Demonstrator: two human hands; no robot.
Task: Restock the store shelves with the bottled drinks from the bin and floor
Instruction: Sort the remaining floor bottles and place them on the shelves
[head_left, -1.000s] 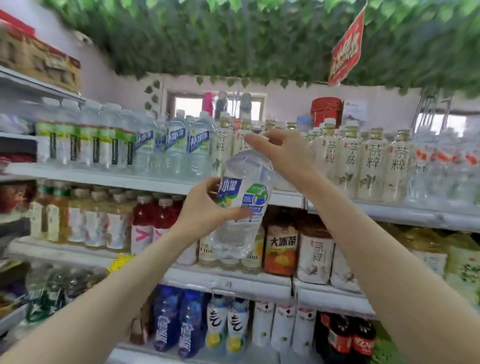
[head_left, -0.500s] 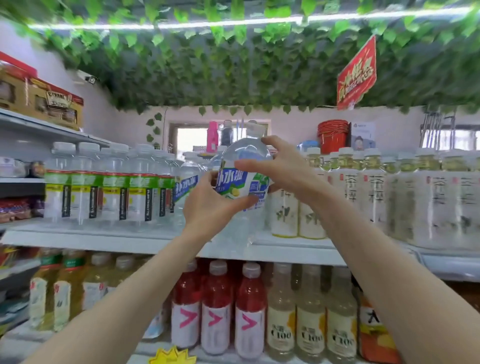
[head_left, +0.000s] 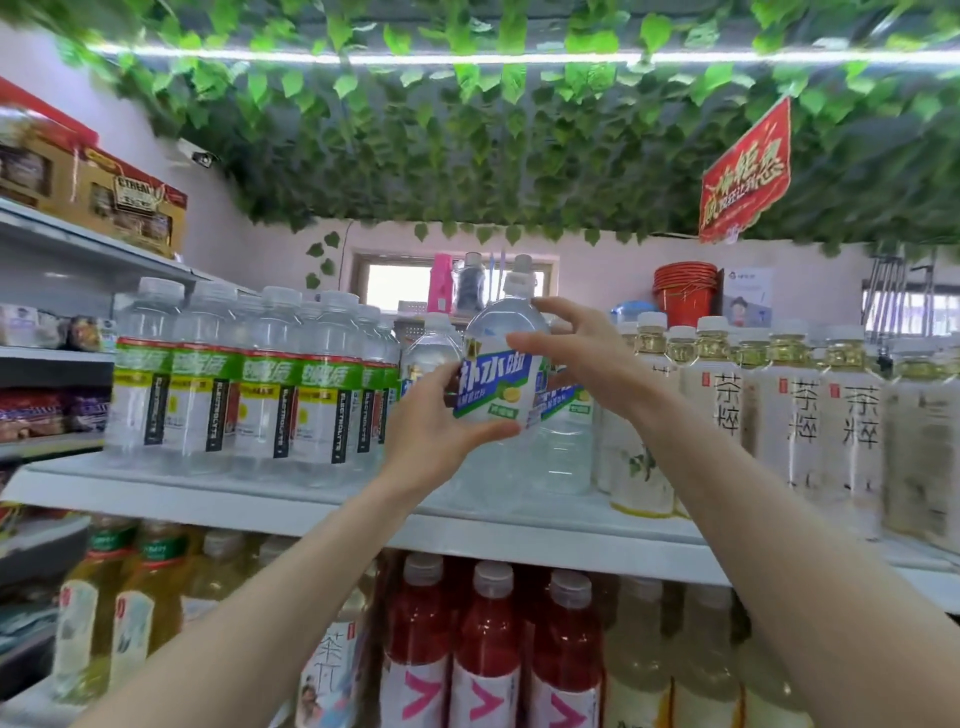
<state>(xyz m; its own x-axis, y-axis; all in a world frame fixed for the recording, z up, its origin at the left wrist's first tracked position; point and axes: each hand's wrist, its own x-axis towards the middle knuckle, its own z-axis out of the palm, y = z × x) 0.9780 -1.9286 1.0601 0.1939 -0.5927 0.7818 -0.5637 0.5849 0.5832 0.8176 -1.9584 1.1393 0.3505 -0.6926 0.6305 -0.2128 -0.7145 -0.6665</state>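
Bottle (head_left: 496, 395) w/ the blue-green label is up at the top shelf (head_left: 260, 499), tilted, base not yet set down. We've got the left hand (head_left: 436, 421) clamped round its lower body, right hand (head_left: 576, 358) gripping the shoulder. Same drinks stand just behind; rows either side look full. Bin & floor out of view, so what's left we can't tell.

Bright overhead striplight, blurred warped edges
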